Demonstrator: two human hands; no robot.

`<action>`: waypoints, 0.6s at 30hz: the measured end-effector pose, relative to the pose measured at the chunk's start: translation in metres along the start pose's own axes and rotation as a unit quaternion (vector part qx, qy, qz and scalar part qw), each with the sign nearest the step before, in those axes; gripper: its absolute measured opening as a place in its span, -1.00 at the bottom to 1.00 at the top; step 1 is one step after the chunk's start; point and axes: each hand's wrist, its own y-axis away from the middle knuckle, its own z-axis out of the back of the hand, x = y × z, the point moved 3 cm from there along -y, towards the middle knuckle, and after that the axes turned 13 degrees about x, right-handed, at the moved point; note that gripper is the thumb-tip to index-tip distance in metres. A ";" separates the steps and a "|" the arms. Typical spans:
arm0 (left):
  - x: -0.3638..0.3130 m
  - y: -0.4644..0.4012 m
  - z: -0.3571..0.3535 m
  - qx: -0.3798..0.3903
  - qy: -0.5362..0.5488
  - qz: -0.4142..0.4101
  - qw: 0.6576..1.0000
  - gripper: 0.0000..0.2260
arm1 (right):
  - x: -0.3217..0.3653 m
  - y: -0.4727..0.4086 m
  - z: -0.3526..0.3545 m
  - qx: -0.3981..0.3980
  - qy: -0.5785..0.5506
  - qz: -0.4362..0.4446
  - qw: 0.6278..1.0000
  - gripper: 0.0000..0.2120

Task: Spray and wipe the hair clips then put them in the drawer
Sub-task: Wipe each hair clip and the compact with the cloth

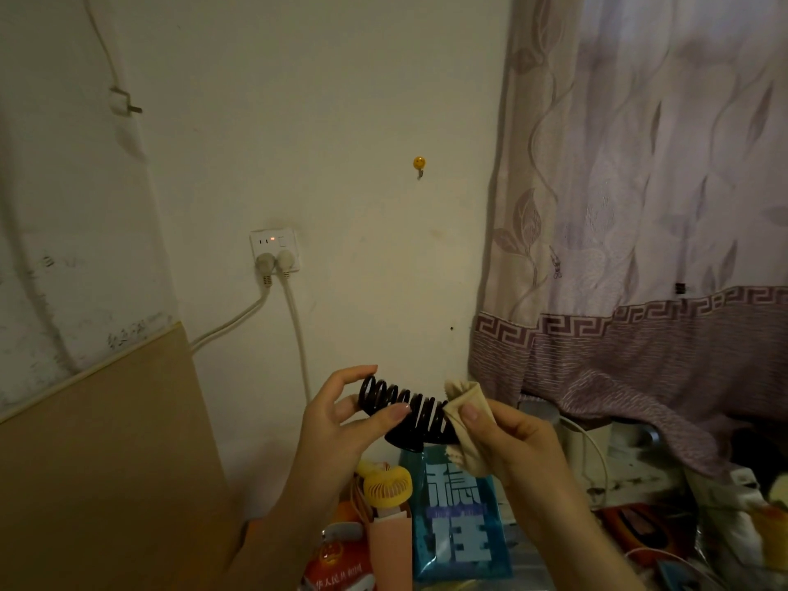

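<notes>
- Your left hand (pixel 341 424) pinches the black hair clip (pixel 409 413) by its left end, thumb in front, fingers curled over the top.
- Your right hand (pixel 507 441) grips a beige cloth (pixel 462 413) bunched against the clip's right end.
- You hold the clip raised before the wall, above the cluttered worktop.
- Below it sit a yellow fan (pixel 388 488) and a blue packet (pixel 458 518).
- 2 plugs fill the wall socket (pixel 275 249).

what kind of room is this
Most likely a lived-in room at home, perhaps a bedroom. A patterned curtain hangs at the right, a wall socket has two plugs in it, and personal clutter such as a small yellow fan sits below the hands.
</notes>
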 end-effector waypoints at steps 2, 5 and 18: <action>0.003 0.000 0.002 0.004 0.004 0.009 1.000 -0.46 | -0.001 0.000 0.001 0.001 0.002 -0.010 1.000 -0.78; 0.005 0.000 0.005 0.009 0.014 0.019 1.000 -0.47 | -0.002 0.001 0.002 0.003 0.004 -0.021 1.000 -0.77; 0.007 0.001 0.014 0.040 0.053 0.016 0.998 -0.55 | -0.004 -0.001 0.013 0.009 -0.061 -0.066 0.996 -0.73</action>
